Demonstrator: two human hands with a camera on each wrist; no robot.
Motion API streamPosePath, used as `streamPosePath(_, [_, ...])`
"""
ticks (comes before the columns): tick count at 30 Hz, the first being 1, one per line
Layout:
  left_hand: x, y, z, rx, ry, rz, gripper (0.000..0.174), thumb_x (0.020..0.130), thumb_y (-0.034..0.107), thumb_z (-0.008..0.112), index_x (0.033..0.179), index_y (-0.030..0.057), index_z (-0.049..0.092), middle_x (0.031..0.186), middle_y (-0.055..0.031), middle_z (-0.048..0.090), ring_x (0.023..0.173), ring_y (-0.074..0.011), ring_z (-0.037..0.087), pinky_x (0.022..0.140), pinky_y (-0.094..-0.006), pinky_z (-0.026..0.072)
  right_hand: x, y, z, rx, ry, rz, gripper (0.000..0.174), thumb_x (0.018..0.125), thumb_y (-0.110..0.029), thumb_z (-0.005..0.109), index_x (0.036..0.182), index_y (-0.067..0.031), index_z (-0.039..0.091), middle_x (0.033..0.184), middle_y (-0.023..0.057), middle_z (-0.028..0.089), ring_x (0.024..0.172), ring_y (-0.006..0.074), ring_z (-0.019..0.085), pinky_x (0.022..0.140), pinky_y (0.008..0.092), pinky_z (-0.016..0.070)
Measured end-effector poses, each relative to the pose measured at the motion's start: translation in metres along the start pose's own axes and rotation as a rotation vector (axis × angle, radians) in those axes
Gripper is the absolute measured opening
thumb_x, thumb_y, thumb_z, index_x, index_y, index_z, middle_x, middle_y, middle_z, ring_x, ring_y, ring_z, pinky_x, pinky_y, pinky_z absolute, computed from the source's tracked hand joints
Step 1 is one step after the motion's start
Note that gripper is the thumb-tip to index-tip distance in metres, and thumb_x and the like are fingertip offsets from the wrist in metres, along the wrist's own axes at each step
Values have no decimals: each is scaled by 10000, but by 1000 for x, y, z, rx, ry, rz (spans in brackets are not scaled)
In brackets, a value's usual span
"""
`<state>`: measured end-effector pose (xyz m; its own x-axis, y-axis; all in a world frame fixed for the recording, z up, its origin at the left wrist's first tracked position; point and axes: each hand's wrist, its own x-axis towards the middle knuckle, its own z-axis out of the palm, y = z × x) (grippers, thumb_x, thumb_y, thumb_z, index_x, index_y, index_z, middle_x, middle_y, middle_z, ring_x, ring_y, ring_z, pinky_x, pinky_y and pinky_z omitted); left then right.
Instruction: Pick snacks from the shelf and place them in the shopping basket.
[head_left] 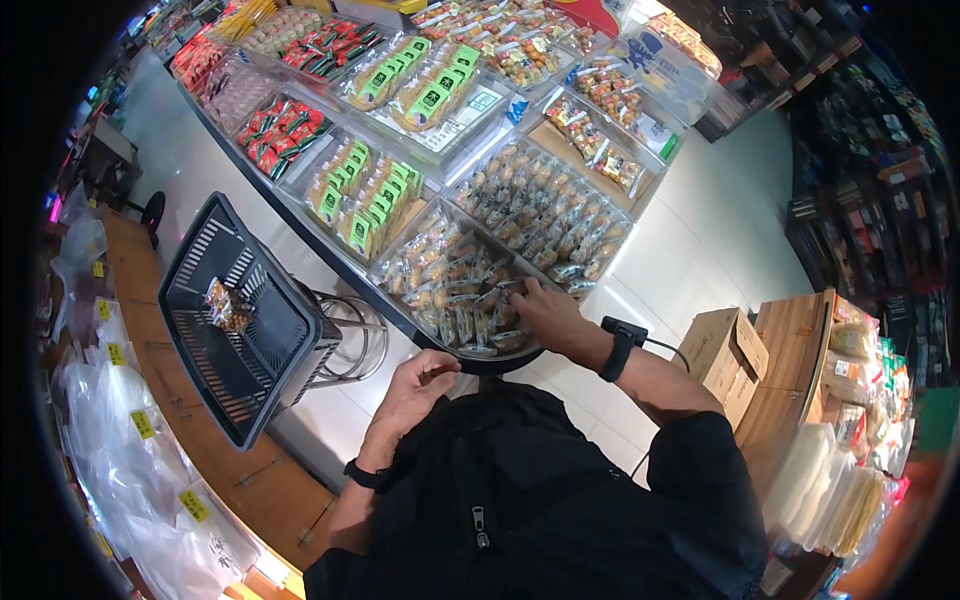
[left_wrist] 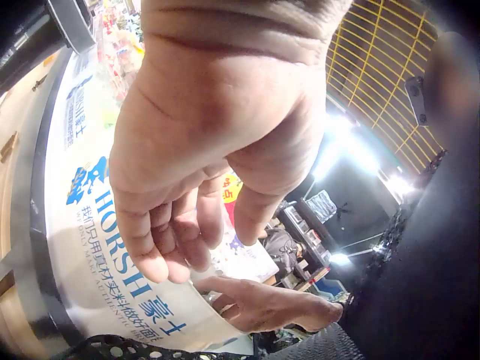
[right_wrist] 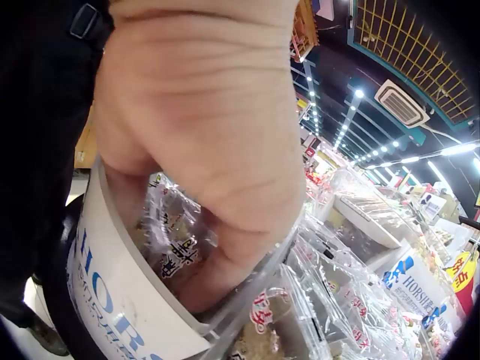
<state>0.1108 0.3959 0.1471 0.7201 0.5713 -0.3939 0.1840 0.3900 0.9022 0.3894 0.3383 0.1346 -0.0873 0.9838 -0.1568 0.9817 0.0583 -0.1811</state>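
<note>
My right hand (head_left: 560,318) reaches down into a clear, round-fronted bin (right_wrist: 120,292) of clear-wrapped snack packets (head_left: 450,275). In the right wrist view its thumb and fingers stand on either side of a packet (right_wrist: 176,229). The fingertips are hidden among the wrappers, so I cannot tell whether they pinch it. My left hand (head_left: 412,392) is raised just off the bin's front edge, fingers loosely bent and holding nothing. The left wrist view shows that hand (left_wrist: 217,150) from close up, in front of the bin's printed white outer wall (left_wrist: 90,247).
At the left, a dark shopping basket (head_left: 305,350) stands on a metal stool (head_left: 365,345), with one colourful packet (head_left: 228,308) inside. More trays, including green-labelled packs (head_left: 350,225), spread beyond the bin. A cardboard box (head_left: 712,350) and a wooden shelf (head_left: 795,360) stand at the right.
</note>
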Motion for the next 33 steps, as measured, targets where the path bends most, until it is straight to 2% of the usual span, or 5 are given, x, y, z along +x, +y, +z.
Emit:
streamPosePath(8, [6, -3, 3, 0, -14, 23, 141, 904, 27, 603, 1045, 23, 594, 992, -14, 633, 941, -93, 579, 851, -251, 460, -3, 9, 0, 81, -65, 8, 297, 765, -110, 649, 1029, -28, 541, 942, 202, 577, 751, 352, 645, 633, 442, 522])
streamPosePath(11, [9, 2, 5, 22, -13, 11, 131, 902, 35, 608, 1032, 26, 601, 977, -9, 627, 926, -91, 579, 837, -254, 465, 4, 15, 8, 88, -177, 14, 343, 776, -93, 630, 1102, -46, 539, 985, 205, 579, 806, 366, 640, 652, 443, 516])
streamPosePath(22, [6, 25, -4, 129, -27, -50, 200, 913, 56, 610, 1111, 34, 593, 1044, -37, 648, 924, -96, 591, 831, -251, 478, -15, -4, -25, 149, 68, 91, 279, 794, -149, 649, 1017, -56, 510, 905, 185, 573, 710, 383, 629, 583, 465, 505])
streamPosePath(27, [10, 38, -6, 138, -168, 51, 453, 885, 43, 640, 1299, 33, 457, 1182, -83, 572, 1063, -162, 552, 922, -302, 458, -28, -11, -87, 330, 122, 171, 324, 813, -137, 615, 1114, -71, 517, 1009, 159, 601, 805, 406, 631, 669, 494, 508])
streamPosePath(33, [28, 54, 15, 107, -187, 202, 835, 808, 25, 710, 1473, 82, 208, 1409, -145, 357, 1266, -250, 418, 1009, -389, 415, -24, -27, -124, 787, 171, 119, 502, 798, -85, 694, 1254, -49, 488, 1094, 166, 589, 935, 316, 638, 756, 385, 525])
